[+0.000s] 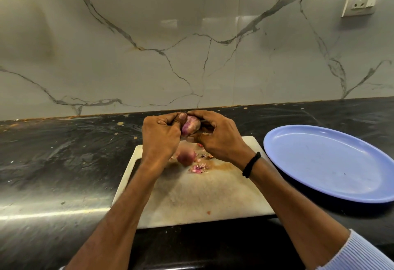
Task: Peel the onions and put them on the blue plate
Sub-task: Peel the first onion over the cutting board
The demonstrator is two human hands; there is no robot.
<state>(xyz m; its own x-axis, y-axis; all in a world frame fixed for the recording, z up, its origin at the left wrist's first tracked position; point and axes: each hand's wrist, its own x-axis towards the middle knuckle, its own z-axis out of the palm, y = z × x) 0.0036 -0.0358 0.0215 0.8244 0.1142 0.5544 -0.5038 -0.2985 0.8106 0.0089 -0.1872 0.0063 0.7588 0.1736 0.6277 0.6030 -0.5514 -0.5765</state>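
Onions: two. First onion (190, 126) is raised over the cutting board (202, 195), grasped by left grip (161, 136) and right grip (219, 137), whose fingers hide much of it. Second onion (186, 156) lies on the board, blurred. Peel scraps (199, 168): several, beside it. Blue plate (319, 163): one, on the table (64, 152) right of the board, edge cut off.

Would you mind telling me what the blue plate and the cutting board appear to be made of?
The blue plate is probably plastic or melamine: smooth, soft sheen, uniform colour. The cutting board is likely white plastic: matte, scuffed and brown-stained.
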